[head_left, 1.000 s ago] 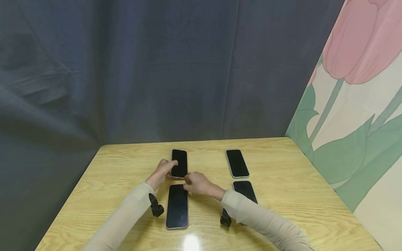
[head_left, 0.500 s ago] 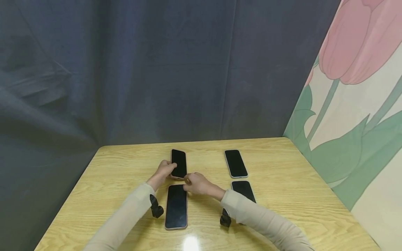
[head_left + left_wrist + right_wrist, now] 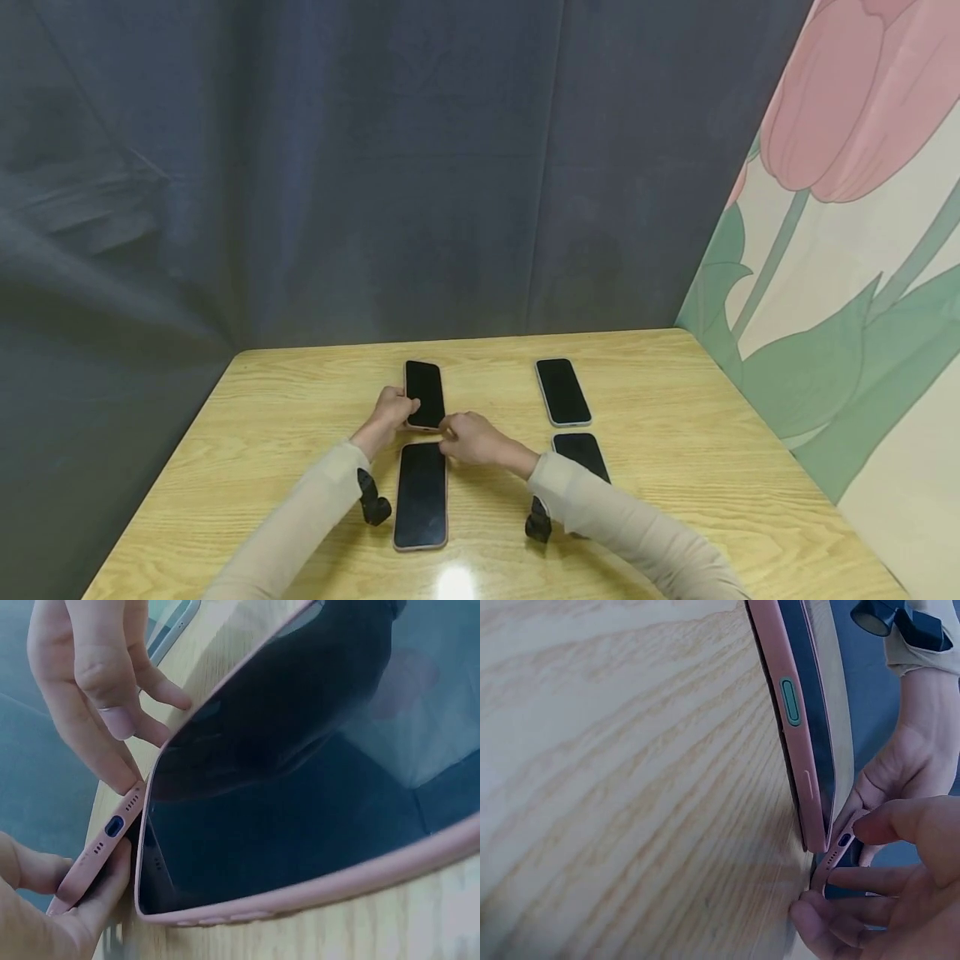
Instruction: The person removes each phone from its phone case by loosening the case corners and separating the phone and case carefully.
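Note:
My left hand (image 3: 392, 410) grips the left edge of the far-left smartphone (image 3: 423, 387), its thumb over the dark screen and fingers beneath. That phone has a pink case; its end with the charging port (image 3: 114, 826) faces me, slightly raised in the left wrist view. With curled fingers, my right hand (image 3: 474, 438) pinches the near right corner of the same phone. Just below lies a second pink-cased smartphone (image 3: 422, 497), flat and screen up. Some right-hand fingertips (image 3: 180, 697) come close to its upper edge; whether they touch it I cannot tell.
Two more smartphones lie on the right: a far one in a pale case (image 3: 564, 392) and a nearer one (image 3: 582, 456) partly under my right sleeve. All rest on a wooden table (image 3: 675, 467). A dark curtain (image 3: 390, 167) hangs behind; a tulip-patterned wall (image 3: 840, 333) stands right.
The far-left smartphone has shifted slightly left and toward me, together with my left hand. My right hand stays at its corner. The other phones keep their places.

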### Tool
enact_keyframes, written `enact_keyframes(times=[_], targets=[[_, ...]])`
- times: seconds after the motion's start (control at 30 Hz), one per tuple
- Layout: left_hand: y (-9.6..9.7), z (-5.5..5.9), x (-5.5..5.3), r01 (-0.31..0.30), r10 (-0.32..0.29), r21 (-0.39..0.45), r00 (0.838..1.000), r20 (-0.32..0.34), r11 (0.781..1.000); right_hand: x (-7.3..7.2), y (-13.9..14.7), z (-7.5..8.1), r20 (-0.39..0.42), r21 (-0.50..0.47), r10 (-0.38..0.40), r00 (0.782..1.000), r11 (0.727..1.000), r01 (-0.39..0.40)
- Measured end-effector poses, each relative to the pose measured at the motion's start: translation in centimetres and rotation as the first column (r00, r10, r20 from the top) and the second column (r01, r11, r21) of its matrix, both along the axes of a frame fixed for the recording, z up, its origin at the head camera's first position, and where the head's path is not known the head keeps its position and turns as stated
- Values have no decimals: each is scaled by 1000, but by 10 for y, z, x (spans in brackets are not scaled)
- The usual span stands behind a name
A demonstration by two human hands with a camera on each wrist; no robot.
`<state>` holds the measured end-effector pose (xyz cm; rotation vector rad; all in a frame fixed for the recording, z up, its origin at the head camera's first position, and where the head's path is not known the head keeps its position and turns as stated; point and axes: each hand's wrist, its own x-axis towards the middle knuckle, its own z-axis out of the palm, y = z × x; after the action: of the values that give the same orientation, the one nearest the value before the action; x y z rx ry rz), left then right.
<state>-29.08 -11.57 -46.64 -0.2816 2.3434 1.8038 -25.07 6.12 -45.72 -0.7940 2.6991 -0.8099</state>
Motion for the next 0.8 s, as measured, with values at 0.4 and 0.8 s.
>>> enact_keyframes(times=[0.4,0.8], targets=[[5,8,7,25,-24,126,1000,-16,992,3,19,10,-13,-31,-16,1000,999,15],[15,19,20,-6,8,142,1000,-13,990,0,33,28,-43,-134,-69,997,989,62]])
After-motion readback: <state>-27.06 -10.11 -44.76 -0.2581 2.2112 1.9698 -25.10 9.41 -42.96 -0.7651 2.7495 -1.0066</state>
